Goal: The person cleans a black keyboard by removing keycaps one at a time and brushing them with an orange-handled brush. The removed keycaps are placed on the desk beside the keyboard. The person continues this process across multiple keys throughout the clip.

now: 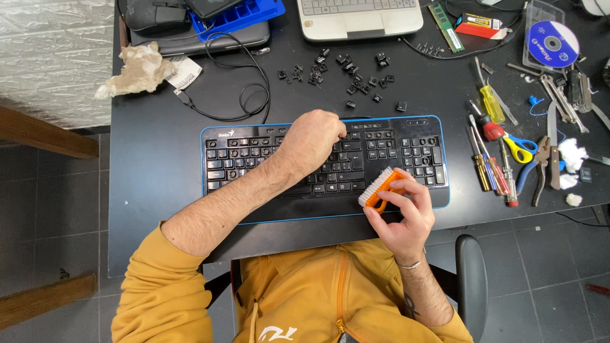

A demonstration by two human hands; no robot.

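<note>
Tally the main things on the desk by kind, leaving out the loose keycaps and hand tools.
Keyboards: 2, the black keyboard under the left hand and the white keyboard
Brushes: 1, the orange brush in the right hand
Discs: 1, the disc
Crumpled rags: 1, the rag
Total: 5

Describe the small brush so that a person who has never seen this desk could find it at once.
Start at the black keyboard with the blue edge in the middle of the dark table. At its near right corner, the right hand holds the brush. Only it has an orange body and white bristles.
</note>
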